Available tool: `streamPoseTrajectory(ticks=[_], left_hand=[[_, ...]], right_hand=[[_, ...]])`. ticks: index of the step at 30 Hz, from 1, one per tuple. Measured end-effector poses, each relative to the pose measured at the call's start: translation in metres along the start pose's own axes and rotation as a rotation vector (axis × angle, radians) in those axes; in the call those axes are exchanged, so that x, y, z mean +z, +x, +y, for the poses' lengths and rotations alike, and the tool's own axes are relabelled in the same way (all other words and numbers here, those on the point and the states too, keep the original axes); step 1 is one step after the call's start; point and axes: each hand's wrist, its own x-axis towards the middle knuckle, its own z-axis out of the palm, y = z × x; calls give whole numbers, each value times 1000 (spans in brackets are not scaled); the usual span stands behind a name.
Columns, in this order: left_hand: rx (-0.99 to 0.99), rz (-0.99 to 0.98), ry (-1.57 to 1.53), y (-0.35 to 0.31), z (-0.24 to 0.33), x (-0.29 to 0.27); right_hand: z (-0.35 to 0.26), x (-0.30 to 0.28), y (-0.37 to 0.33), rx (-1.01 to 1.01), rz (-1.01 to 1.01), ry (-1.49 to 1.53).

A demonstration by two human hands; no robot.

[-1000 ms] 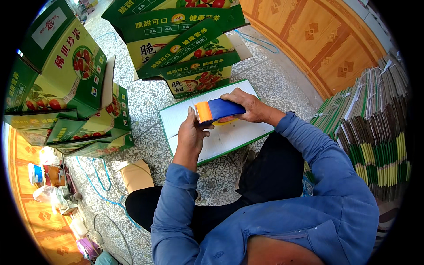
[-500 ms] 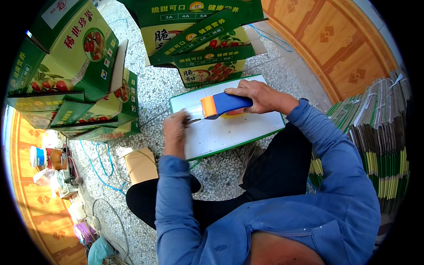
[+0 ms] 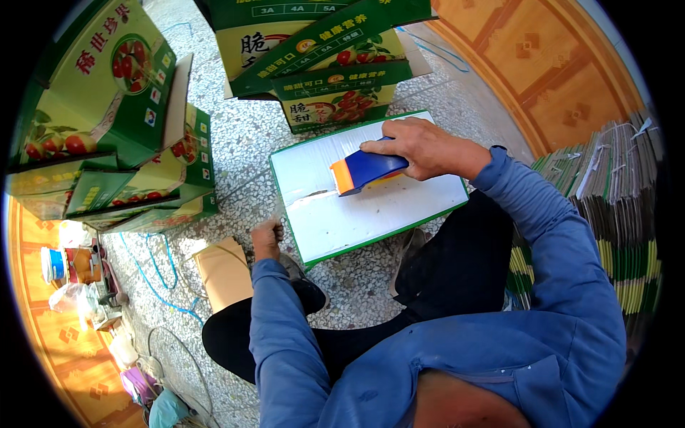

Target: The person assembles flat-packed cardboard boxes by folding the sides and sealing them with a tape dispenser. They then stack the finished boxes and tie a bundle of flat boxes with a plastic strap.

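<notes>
A carton [image 3: 371, 221] with a white face up and green edges lies in front of me, tilted slightly. My right hand [image 3: 421, 150] is closed round a blue tape dispenser with an orange front [image 3: 367, 169], which rests on the middle of this face. Left of the dispenser, a torn brownish mark [image 3: 317, 193] shows on the white surface. My left hand [image 3: 267, 237] hangs off the carton's left side, apart from it, with fingers curled in. Whether anything is in those fingers is hidden.
Printed green fruit cartons [image 3: 107, 135] stand stacked at left, and more cartons [image 3: 335, 71] stand just beyond the white one. Bundled flat cartons [image 3: 606, 192] rise at right. A brown cardboard piece [image 3: 222, 271] and blue cord [image 3: 157, 285] lie on the speckled floor [image 3: 242, 171].
My left hand has drawn back from the carton's left end, down and toward me. The clear strip between it and the dispenser no longer shows. The dispenser has tilted slightly.
</notes>
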Motion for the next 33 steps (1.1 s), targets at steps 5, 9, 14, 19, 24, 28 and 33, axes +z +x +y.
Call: streamPoseTrajectory(ticks=[5, 9, 14, 19, 24, 28, 33], left_hand=[[234, -67, 338, 24, -44, 28], [83, -223, 11, 41, -59, 19], [284, 26, 952, 26, 23, 28], [299, 254, 790, -30, 81, 96], [328, 270, 778, -67, 89, 125], [312, 239, 818, -64, 91, 121], [318, 279, 849, -50, 87, 116]], right_hand=[[4, 7, 0, -33, 46, 46], [7, 8, -1, -35, 31, 49], [12, 4, -1, -113, 27, 79], [25, 0, -13, -190, 33, 60], [90, -17, -79, -136, 28, 39], [155, -25, -161, -90, -56, -93], [219, -34, -264, 113, -242, -324]])
